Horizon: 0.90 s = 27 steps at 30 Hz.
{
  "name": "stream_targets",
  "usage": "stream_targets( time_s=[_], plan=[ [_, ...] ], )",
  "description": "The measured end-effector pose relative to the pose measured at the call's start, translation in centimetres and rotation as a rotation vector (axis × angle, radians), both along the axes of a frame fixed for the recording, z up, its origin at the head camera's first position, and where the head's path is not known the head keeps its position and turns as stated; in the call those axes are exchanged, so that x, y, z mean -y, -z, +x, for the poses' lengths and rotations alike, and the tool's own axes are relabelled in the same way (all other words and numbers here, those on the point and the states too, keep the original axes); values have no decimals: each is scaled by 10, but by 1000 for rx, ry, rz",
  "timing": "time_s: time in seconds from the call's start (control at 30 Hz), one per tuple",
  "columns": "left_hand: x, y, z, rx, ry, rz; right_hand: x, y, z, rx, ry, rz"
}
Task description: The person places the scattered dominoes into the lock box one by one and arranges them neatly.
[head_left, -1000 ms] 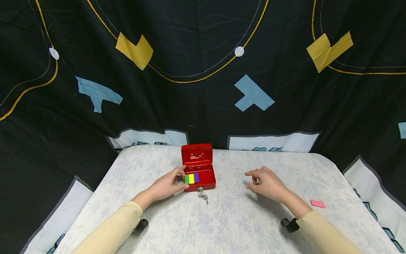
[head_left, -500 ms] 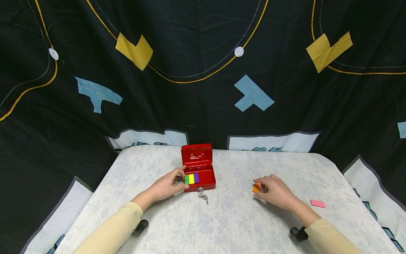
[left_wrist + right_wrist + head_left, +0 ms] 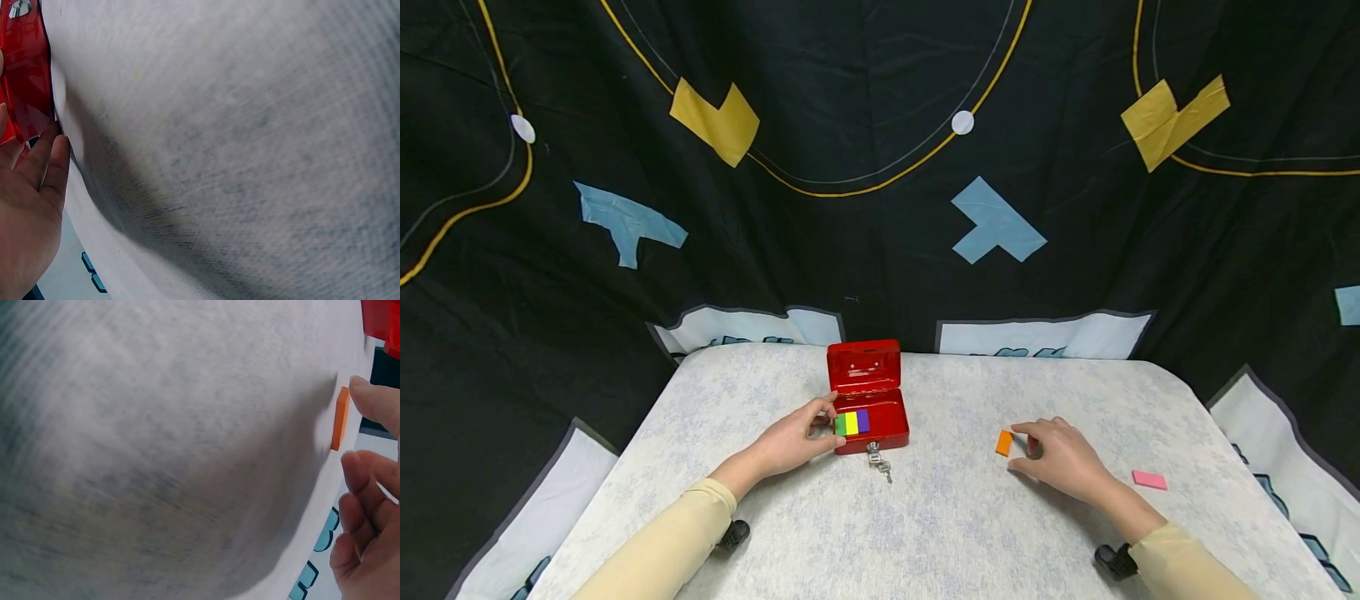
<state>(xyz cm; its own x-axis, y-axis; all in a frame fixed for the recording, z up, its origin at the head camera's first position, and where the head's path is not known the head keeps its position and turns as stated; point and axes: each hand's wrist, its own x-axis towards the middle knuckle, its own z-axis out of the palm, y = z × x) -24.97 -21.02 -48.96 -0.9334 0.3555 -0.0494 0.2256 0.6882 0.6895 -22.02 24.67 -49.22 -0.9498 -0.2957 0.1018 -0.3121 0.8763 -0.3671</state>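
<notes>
My left hand [image 3: 791, 437] holds the left end of a red metal cash box [image 3: 895, 437], thumb at the front corner and index finger at the back. The box's lid [image 3: 863, 367] stands raised; inside lie a green block [image 3: 840, 425], a yellow block [image 3: 852, 423] and a purple block [image 3: 863, 421] side by side. In the left wrist view, fingertips reach the red box [image 3: 28, 81]. An orange block [image 3: 1003, 442] lies flat on the table. Just right of it is my right hand [image 3: 1062, 457], thumb and index finger parted, holding nothing; the right wrist view shows the orange block [image 3: 340, 419] beyond the fingertips.
A pink block [image 3: 1149, 480] lies on the table right of my right hand. Keys [image 3: 883, 468] hang from the lock [image 3: 873, 451] at the box's front. A pale patterned cloth covers the table [image 3: 925, 533]; behind it hangs a black curtain [image 3: 865, 250].
My right hand has come down to the table, let go of the orange block and drawn back to the right. The left hand has stayed at the box.
</notes>
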Motion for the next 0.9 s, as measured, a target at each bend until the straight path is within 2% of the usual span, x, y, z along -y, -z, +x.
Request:
stream_targets(
  time_s=[0.5, 0.9],
  plan=[
    [0, 0, 0, -1, -1, -6, 10, 8, 0, 51, 142, -83],
    [1, 1, -1, 1, 6, 16, 13, 9, -3, 77, 169, -126]
  ],
)
